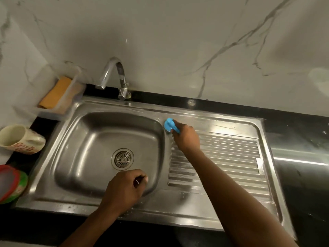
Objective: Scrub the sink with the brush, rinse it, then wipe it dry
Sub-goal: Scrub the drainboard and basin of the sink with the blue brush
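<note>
Scrubbing | your right hand [187, 135] grips brush [170, 124] on sink [71, 204] far divider | left hand [124, 189] curled, empty, probably bracing near rim

Cream mug [19, 139] tipped on its side at the counter's [293, 125] left edge. Orange sponge [57, 91] inside clear tub [71, 104], back-left corner. Red and green plasticware [10, 184] stacked front-left.

The basin [92, 139] stands open from above; only the tap [114, 75] arches over its back rim, and the left hand [124, 189] hangs over its front corner. The right hand [187, 138], gripping the brush [170, 124], and its forearm cross the drainboard [240, 152] on a slant. A mug [21, 139], a sponge tray [58, 93] and lids [10, 184] crowd the left edge; the drainboard's right end is free
</note>
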